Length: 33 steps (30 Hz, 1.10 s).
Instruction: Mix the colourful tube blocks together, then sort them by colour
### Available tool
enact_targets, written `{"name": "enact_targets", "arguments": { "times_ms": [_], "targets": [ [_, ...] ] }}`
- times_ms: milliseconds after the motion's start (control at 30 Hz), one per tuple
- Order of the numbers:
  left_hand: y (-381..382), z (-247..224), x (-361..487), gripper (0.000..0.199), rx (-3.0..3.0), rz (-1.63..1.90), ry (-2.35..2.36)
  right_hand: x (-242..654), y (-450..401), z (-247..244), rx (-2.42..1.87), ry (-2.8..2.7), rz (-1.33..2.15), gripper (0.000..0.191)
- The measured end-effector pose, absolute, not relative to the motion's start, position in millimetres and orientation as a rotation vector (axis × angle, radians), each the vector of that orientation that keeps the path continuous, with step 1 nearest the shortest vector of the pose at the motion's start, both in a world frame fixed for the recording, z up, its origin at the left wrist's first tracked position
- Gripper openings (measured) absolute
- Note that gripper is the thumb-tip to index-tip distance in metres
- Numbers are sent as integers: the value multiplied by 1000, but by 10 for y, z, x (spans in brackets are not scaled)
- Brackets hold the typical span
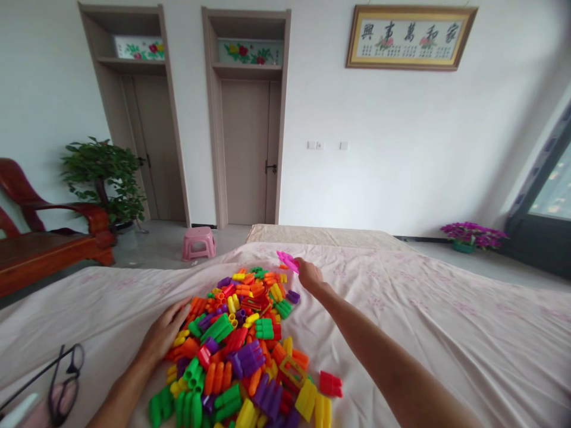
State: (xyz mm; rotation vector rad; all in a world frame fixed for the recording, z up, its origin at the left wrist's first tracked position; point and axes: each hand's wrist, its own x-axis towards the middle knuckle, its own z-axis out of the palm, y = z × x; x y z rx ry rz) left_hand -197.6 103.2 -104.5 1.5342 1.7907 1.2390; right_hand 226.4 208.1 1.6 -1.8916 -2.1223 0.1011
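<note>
Right hand (311,275) is gripping a bright pink plastic piece (288,260) past the heap's far edge, left hand (166,328) (grip hidden, can't tell) touching the multicoloured plastic block heap (218,328), so a careless nudge might topple loose ones.

Pale floral cloth (446,321) — 1 heap, plastic pieces (264,329) — dark-framed glasses (65,395)

The right hand (311,276) held a bright pink plastic piece (288,260) beyond the multicoloured pile of plastic building pieces (238,351) on the floral cloth (401,321); the left hand (167,329) rested against the pile's left edge.
</note>
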Motion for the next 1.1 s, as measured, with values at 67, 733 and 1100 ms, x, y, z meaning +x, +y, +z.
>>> {"name": "enact_targets", "arguments": {
  "times_ms": [67, 733, 1100],
  "targets": [
    [1026, -1029, -1966, 64, 1583, 1209, 1793, 2171, 2087, -19, -1844, -2198, 114, 46],
    [892, -799, -1949, 63, 1559, 1386, 1570, 1649, 948, 62, -1280, -2501, 179, 42],
    [885, -846, -2010, 62, 1462, 1441, 1590, 1971, 2221, 201, -1920, -2145, -103, 55]
  ]
}}
